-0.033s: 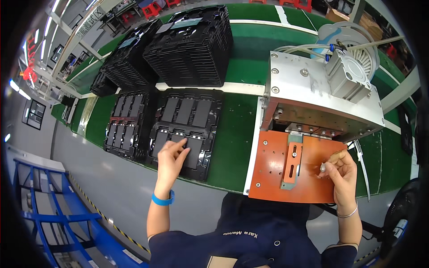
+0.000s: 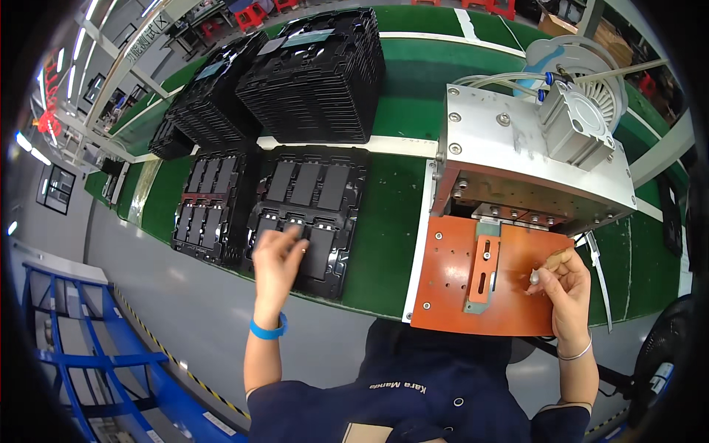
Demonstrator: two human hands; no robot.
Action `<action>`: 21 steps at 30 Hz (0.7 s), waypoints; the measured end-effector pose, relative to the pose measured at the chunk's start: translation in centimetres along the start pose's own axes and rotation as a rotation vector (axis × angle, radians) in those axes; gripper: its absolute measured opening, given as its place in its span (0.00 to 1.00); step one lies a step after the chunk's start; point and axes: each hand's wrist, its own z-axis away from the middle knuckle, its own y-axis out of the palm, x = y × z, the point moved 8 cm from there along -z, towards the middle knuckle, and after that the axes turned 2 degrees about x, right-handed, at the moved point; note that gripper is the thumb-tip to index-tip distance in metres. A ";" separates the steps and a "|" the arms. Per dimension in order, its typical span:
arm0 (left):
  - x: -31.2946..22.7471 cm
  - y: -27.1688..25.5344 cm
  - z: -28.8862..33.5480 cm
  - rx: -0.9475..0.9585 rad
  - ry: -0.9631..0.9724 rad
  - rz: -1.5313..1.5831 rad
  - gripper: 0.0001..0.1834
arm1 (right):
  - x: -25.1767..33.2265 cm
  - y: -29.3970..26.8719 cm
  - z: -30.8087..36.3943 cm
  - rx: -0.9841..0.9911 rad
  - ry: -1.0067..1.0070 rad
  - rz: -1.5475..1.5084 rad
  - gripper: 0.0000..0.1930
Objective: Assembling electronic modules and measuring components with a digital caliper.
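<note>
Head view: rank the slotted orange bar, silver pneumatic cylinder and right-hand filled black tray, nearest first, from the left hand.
1. Right-hand filled black tray, beneath the left hand.
2. Slotted orange bar, to the right.
3. Silver pneumatic cylinder, farther right.

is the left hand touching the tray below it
Cannot tell: in the head view the left hand, blurred, overlaps the tray from above, so any gap is hidden.

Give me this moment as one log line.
left hand: over black plastic tray of dark rectangular blocks, contact unclear | right hand: pinching small pale object over flat orange plate
</note>
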 end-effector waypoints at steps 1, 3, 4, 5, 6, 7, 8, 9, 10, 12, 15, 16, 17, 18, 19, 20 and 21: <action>0.5 -1.3 -0.6 -0.107 -0.006 -0.086 0.17 | -0.1 -0.1 0.1 -0.004 0.000 -0.002 0.07; 2.9 -3.8 -1.2 -0.259 -0.080 -0.372 0.16 | -0.1 -0.3 0.2 0.002 -0.007 -0.007 0.06; 5.2 -3.7 -1.2 -0.216 -0.070 -0.512 0.16 | 0.1 -0.2 0.2 0.014 -0.012 -0.009 0.06; 5.9 -3.7 -1.4 -0.170 -0.059 -0.655 0.17 | 0.1 -0.1 0.2 0.025 -0.013 -0.016 0.06; 7.2 -3.6 -1.5 -0.108 -0.126 -0.637 0.19 | 0.1 0.1 0.2 0.036 -0.015 -0.022 0.06; 8.3 -3.5 -1.8 -0.046 -0.194 -0.617 0.20 | 0.2 0.2 0.2 0.052 -0.022 -0.016 0.06; 8.8 -3.3 -2.1 0.018 -0.258 -0.593 0.22 | 0.2 0.3 0.2 0.061 -0.028 -0.008 0.06; 9.1 -3.4 -2.4 0.058 -0.300 -0.523 0.23 | 0.2 0.4 0.3 0.071 -0.034 0.000 0.06; 9.2 -3.7 -2.6 0.097 -0.341 -0.452 0.24 | 0.1 0.5 0.3 0.076 -0.039 -0.002 0.05; 9.4 -4.2 -2.8 0.113 -0.366 -0.326 0.26 | 0.3 0.6 0.4 0.088 -0.054 -0.001 0.05; 9.6 -6.1 -3.0 0.011 -0.327 -0.286 0.26 | 0.1 0.6 0.5 0.097 -0.047 -0.009 0.05; 10.0 -6.5 -3.4 0.022 -0.351 -0.243 0.28 | 0.1 0.6 0.5 0.101 -0.049 -0.006 0.05; 10.0 -6.7 -3.7 0.042 -0.364 -0.200 0.28 | 0.1 0.6 0.5 0.104 -0.050 -0.001 0.05; 9.9 -7.0 -4.1 0.061 -0.376 -0.158 0.27 | 0.1 0.6 0.5 0.106 -0.052 0.004 0.05; 10.0 -7.2 -4.4 0.080 -0.389 -0.115 0.27 | 0.1 0.7 0.5 0.111 -0.050 0.008 0.05; 11.2 -7.1 -4.7 0.084 -0.428 0.077 0.22 | 0.3 0.7 0.5 0.117 -0.048 0.011 0.05; 12.0 -6.5 -4.6 0.138 -0.463 0.303 0.16 | 0.4 0.8 0.5 0.123 -0.047 0.014 0.05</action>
